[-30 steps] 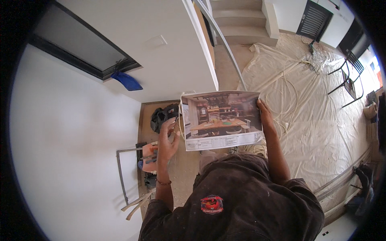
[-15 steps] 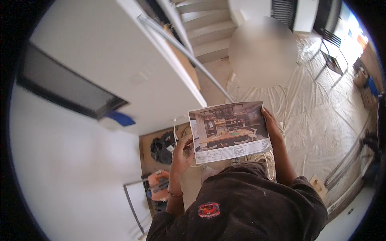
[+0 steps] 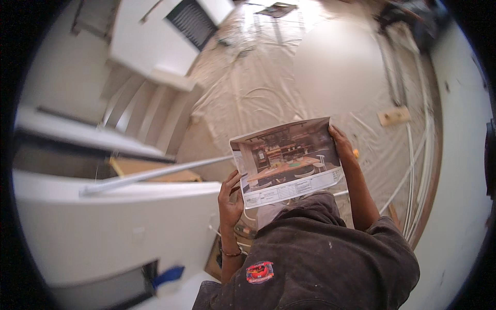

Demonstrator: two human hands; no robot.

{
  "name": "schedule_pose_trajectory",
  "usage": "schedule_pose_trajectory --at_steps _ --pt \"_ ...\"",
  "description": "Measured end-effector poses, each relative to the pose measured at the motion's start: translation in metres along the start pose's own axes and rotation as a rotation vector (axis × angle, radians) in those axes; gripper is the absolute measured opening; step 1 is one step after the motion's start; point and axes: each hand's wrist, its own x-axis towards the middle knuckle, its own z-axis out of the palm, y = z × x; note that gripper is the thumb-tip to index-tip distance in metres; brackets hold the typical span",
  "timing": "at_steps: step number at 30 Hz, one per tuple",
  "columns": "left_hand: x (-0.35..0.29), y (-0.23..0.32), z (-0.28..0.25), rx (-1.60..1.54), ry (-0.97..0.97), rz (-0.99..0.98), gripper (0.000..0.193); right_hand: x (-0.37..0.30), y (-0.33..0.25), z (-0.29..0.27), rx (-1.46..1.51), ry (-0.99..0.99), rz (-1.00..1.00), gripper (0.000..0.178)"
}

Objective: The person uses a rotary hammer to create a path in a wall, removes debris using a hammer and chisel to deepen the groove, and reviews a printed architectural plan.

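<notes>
A printed sheet (image 3: 287, 165) is held up in front of my dark shirt. It carries a colour picture of a room with a long wooden table, chairs and shelves, above a white strip of small boxes. My right hand (image 3: 342, 143) grips its upper right edge, with the fingers partly behind the paper. At the lower left edge, my left hand (image 3: 230, 200) has its fingers bent against the paper. The sheet bows slightly and tilts up to the right.
Wrinkled plastic sheeting (image 3: 248, 98) covers the floor ahead. Stairs (image 3: 150, 111) rise at the left, with a long grey pole (image 3: 155, 175) slanting nearer me. A small wooden board (image 3: 393, 116) and long white pipes (image 3: 421, 181) lie by the right wall (image 3: 465, 155).
My view has swung to the right, so the stairs and pole now stand farther left and the right wall shows. The sheet stays between my hands, with my left fingers closer against its edge.
</notes>
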Motion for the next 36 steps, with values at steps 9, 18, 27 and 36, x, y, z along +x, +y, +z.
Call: schedule_pose_trajectory --at_steps 9,18,27,36 --pt "0.019 0.049 -0.097 0.155 -0.143 0.366 0.031 -0.092 -0.016 0.029 0.182 0.052 -0.208 0.05" --pt "0.007 0.072 -0.076 0.055 -0.244 0.33 0.021 -0.193 -0.011 -0.004 0.186 0.239 -0.196 0.053" --pt "0.096 0.073 0.001 -0.126 -0.678 0.275 0.021 -0.229 0.028 -0.013 0.474 0.69 -0.178 0.039" --pt "0.179 0.113 0.051 -0.102 -1.016 0.538 0.029 -0.28 -0.009 0.037 0.443 1.13 -0.274 0.045"
